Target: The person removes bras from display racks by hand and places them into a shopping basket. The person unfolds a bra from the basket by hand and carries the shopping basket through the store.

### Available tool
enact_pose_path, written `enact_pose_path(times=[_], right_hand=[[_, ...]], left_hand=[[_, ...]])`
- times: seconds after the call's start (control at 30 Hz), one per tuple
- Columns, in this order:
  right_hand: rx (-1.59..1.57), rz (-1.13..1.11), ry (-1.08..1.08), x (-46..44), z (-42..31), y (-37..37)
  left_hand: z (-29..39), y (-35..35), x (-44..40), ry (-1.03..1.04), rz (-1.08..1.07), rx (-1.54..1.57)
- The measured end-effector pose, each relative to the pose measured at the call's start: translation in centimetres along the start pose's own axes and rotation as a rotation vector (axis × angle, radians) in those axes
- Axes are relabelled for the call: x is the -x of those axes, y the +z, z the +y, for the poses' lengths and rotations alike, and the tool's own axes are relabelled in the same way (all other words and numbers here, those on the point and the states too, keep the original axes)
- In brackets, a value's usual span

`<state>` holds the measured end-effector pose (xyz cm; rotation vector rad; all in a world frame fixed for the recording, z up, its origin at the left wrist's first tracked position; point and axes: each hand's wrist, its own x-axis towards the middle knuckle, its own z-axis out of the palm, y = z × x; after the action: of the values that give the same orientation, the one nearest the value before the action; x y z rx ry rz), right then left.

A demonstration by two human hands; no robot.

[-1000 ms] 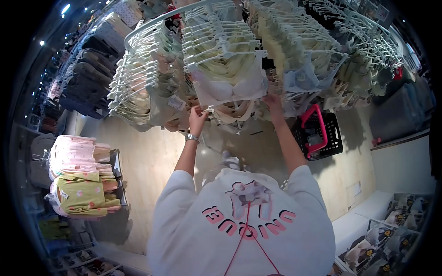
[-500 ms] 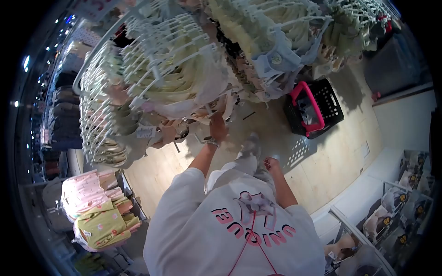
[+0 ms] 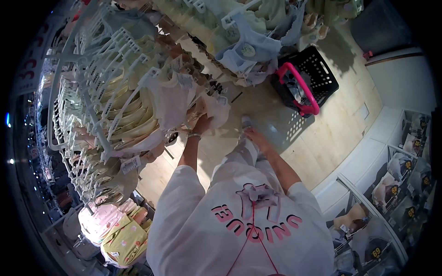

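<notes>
Pale wooden flooring [image 3: 338,135] lies beneath crowded clothes racks. At the nearest rack's front hangs a pale bra [image 3: 218,110], the left hand [image 3: 201,124] against its lower edge — fingers partly hidden, so whether that grip pinches cannot be told. Right hand [image 3: 254,136] hangs beside the trousers [image 3: 237,158], its grip unclear — a pink-handled black basket [image 3: 326,73] sits beyond.

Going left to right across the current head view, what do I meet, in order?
Sign → yellow-green floral top → left hand → right hand → black basket with pink handle → "69" labels.
</notes>
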<state>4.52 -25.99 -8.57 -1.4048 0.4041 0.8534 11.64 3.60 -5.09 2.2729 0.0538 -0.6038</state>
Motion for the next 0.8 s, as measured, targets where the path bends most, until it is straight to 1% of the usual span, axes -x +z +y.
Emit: enact_pose_path(times=[0.03, 0.1, 0.13, 0.17, 0.2, 0.27, 0.3, 0.37, 0.47, 0.57, 0.67, 0.7, 0.77, 0.8], right_hand=[[0.058, -0.002, -0.006, 0.3, -1.7, 1.3], [0.184, -0.008, -0.022, 0.5, -5.2, 3.5], [-0.051, -0.108, 0.023, -0.5, -5.2, 4.3], [-0.285, -0.207, 0.071, -1.6, -5.0, 5.1], [-0.521, -0.305, 0.125, -2.3, -4.7, 5.6], [-0.686, -0.375, 0.110, -3.6, -3.7, 5.7], [-0.770, -0.406, 0.109, -3.8, -3.2, 5.8], [-0.788, -0.348, 0.146, -3.0, -3.9, 6.1], [-0.793, -0.279, 0.155, -4.1, -5.0, 6.5], [-0.863, -0.231, 0.203, -4.5, -5.0, 7.5], [-0.904, -0.172, 0.240, -4.4, -6.0, 8.2], [-0.912, -0.148, 0.253, -4.0, -6.1, 8.5], [-0.948, -0.148, 0.304, -3.4, -6.0, 8.7], [-0.966, -0.146, 0.321, -3.3, -6.1, 8.8]], left_hand=[[0.6, -0.1, 0.7, -0.024, -0.050, 0.060], [2.5, -0.9, 2.2, -0.203, -0.279, 0.519], [3.7, -1.5, 2.4, -0.289, -0.396, 0.751], [4.8, -2.2, 2.3, -0.304, -0.427, 0.706], [5.4, -2.6, 2.2, -0.288, -0.421, 0.733], [5.9, -3.2, 2.4, -0.263, -0.410, 0.788], [6.0, -3.2, 2.3, -0.284, -0.360, 0.787], [6.2, -2.9, 2.0, -0.323, -0.259, 0.782], [7.2, -0.8, 3.2, -0.191, 0.277, 0.149], [10.0, 0.9, 9.1, 0.076, 0.785, 0.140], [11.0, 4.4, 13.5, -0.214, 0.998, 0.694], [9.4, 5.4, 13.7, -0.354, 1.064, 0.901], [4.1, 8.4, 14.0, -0.637, 1.162, 1.318], [1.8, 8.5, 14.0, -0.582, 1.035, 1.424]])
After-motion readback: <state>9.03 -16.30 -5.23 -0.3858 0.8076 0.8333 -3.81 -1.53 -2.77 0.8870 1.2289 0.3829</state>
